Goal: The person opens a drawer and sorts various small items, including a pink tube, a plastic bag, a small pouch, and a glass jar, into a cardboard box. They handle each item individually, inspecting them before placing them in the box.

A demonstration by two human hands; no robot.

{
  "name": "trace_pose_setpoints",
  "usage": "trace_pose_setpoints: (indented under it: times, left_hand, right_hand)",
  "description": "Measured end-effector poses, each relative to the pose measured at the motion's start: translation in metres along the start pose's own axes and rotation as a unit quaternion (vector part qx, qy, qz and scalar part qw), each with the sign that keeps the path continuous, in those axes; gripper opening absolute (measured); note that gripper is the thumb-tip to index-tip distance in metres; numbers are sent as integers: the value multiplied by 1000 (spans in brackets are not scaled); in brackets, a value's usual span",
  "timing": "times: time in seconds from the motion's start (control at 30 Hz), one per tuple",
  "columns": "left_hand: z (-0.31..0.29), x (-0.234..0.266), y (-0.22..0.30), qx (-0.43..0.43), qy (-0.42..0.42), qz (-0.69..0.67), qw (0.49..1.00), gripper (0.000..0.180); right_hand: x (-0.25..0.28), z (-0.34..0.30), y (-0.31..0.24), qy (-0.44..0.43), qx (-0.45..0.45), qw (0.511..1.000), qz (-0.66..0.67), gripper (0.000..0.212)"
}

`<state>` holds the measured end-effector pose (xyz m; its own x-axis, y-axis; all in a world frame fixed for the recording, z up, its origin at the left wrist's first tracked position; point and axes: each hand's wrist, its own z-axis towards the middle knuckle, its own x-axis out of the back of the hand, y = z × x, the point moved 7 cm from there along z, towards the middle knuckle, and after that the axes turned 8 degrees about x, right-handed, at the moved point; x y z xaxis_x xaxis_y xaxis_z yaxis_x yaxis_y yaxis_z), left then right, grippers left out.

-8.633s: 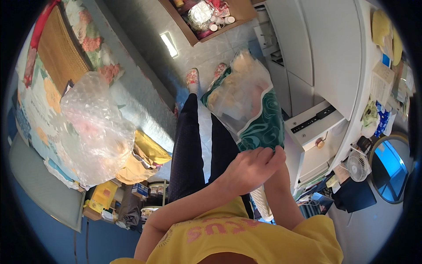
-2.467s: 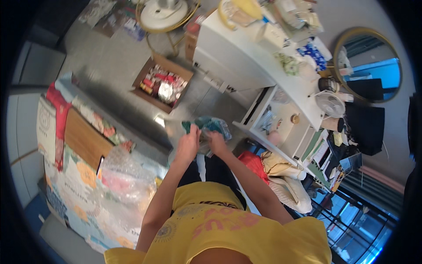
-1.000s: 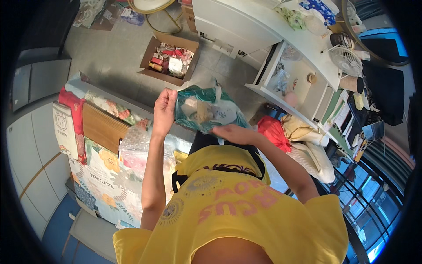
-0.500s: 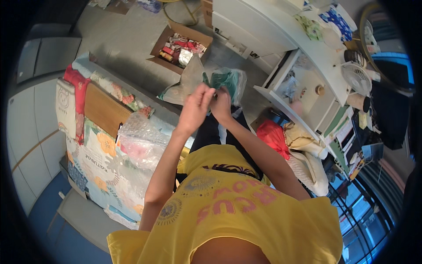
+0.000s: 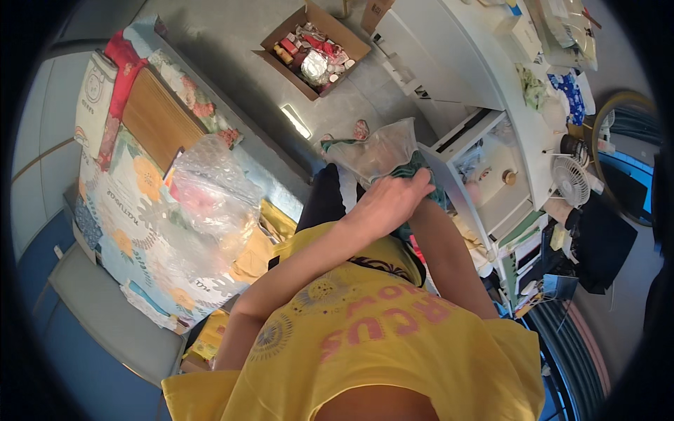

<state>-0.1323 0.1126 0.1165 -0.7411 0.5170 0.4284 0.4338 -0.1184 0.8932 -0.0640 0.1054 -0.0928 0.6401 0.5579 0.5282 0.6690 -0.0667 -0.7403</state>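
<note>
A clear plastic bag with green parts [image 5: 382,149] hangs before my lap, its see-through panel facing up. My left hand [image 5: 393,203] reaches across to the right, closed, with its fingertips pinched at the bag's green edge. Behind it, my right hand is almost wholly hidden; only the right forearm [image 5: 446,242] shows, leading up to the same spot. Green material also lies beside the right wrist. What the right fingers hold cannot be seen.
To the left, a flowered cloth [image 5: 144,231] bears bubble wrap [image 5: 214,200] and a brown board [image 5: 158,116]. An open cardboard box [image 5: 351,43] of small items stands on the floor ahead. An open white drawer [image 5: 509,214] juts out at right, below a desktop with a fan [image 5: 570,179].
Both hands and the bag have moved right, and my left hand now crosses over the right. The view has shifted, so the box and bubble wrap sit elsewhere in the picture.
</note>
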Motion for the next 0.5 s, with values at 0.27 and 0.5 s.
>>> trace_pose_setpoints:
  times: [0.27, 0.5]
  left_hand:
    - [-31, -52, -24, 34, -158, 51, 986, 24]
    - [3, -31, 12, 28, -119, -55, 991, 24]
  right_hand:
    - [27, 5, 20, 126, 49, 986, -93, 42]
    - [-45, 53, 0, 107, -76, 856, 501, 57]
